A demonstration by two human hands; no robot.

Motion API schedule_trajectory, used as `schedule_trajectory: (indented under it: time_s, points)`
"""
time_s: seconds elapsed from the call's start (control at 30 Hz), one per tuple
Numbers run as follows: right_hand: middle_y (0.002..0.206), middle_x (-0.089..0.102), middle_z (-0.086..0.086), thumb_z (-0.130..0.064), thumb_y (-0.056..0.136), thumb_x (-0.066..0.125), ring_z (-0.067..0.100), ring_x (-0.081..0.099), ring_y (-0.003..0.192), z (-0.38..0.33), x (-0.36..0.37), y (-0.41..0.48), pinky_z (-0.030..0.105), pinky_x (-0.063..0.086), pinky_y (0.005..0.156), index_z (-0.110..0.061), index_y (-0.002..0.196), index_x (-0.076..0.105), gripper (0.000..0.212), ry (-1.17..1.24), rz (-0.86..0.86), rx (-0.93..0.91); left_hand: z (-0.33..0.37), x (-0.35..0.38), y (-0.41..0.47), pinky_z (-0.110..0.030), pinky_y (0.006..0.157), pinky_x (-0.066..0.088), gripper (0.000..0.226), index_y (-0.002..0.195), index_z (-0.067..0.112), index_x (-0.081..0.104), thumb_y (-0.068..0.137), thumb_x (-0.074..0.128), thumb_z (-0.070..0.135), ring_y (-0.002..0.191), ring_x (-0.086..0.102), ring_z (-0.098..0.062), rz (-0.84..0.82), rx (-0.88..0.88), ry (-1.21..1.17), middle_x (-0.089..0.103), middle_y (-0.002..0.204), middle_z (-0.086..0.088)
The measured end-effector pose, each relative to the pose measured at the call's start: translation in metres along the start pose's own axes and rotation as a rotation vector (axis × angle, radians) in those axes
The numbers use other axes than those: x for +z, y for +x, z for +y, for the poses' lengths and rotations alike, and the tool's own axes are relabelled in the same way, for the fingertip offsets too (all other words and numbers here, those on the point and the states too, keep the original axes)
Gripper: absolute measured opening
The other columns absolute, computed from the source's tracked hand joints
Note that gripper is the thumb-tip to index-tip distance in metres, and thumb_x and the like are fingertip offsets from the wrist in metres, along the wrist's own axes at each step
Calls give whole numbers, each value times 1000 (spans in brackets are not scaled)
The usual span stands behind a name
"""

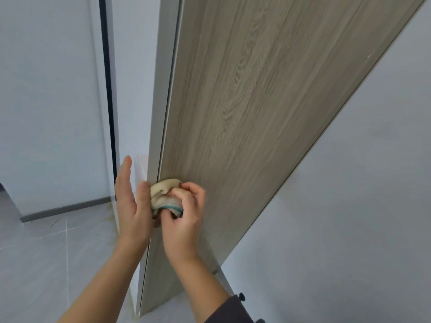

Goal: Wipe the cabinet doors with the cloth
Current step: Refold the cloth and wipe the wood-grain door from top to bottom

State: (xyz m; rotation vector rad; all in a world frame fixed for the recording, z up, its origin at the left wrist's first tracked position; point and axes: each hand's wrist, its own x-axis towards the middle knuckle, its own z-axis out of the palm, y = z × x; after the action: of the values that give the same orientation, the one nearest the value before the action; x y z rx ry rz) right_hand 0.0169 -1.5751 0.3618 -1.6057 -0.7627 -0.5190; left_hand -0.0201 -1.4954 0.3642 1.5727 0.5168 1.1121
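A tall cabinet door [251,108] stands open, its wood-grain inner face toward me and its pale edge [161,89] on the left. My right hand [184,213] grips a bunched cream cloth [163,192] with a teal stripe and holds it against the wood face close to that edge. My left hand [131,201] is flat with straight fingers on the door's outer side, thumb lying by the cloth at the edge.
A white wall panel [46,101] with a dark vertical strip [108,89] stands to the left. Grey tiled floor [46,252] lies below, with a grey skirting board [65,207]. A pale surface [349,206] fills the right.
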Motion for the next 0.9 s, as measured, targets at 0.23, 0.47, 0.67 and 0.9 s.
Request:
schedule_trajectory:
  time_s: [0.23,0.47,0.67,0.9]
  points:
    - [116,49,2,7,74,63,14,56,106,62,-24,36,25,50,88,-19,106,63,41,89,202,-86,-44,20,-4,-45,121,17,58,155,16,15,99,29,19,150,15,-22,70,419,185,16,162,-4]
    - [114,55,6,11,80,65,3,57,103,125,-69,88,8,41,85,-20,105,64,39,100,421,-74,-59,27,0,-27,121,12,57,155,14,15,100,30,20,151,8,-14,178,561,264,15,159,15]
    - [118,57,12,3,84,66,-2,57,95,170,-95,120,3,40,84,-11,115,65,34,58,519,-119,-72,27,2,-29,120,12,56,155,18,13,102,28,28,151,6,-10,227,699,307,18,160,8]
    - [116,58,6,-5,86,59,15,57,103,226,-135,160,23,42,92,-16,124,65,40,-183,567,-136,-84,28,9,-38,118,14,55,154,17,14,102,28,28,147,9,-6,272,814,299,22,160,-2]
